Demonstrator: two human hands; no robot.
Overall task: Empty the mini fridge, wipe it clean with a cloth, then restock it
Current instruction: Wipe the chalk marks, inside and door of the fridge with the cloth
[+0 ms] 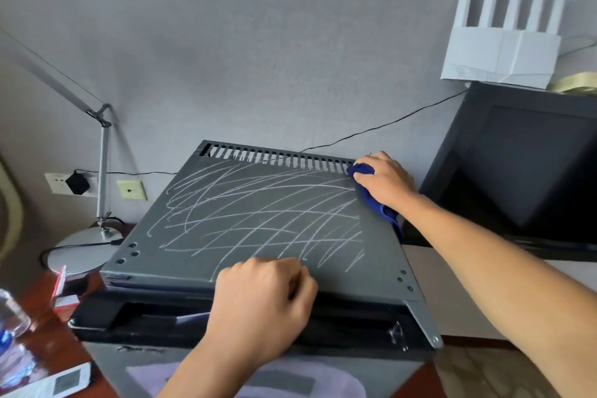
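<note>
The mini fridge (258,213) fills the middle of the view, seen from above. Its dark grey top is covered in white chalk-like scribbles, with a row of vent slots along the back edge. My right hand (386,181) presses a dark blue cloth (374,200) onto the fridge top's back right corner. My left hand (261,297) rests at the front edge of the top, fingers curled into a loose fist, nothing visible in it. The fridge door below looks closed.
A black TV (523,168) stands to the right, with a white router (504,52) behind it. A silver desk lamp (87,236) stands to the left. A water bottle (9,329) and small cartons (63,297) sit on the wooden desk at left.
</note>
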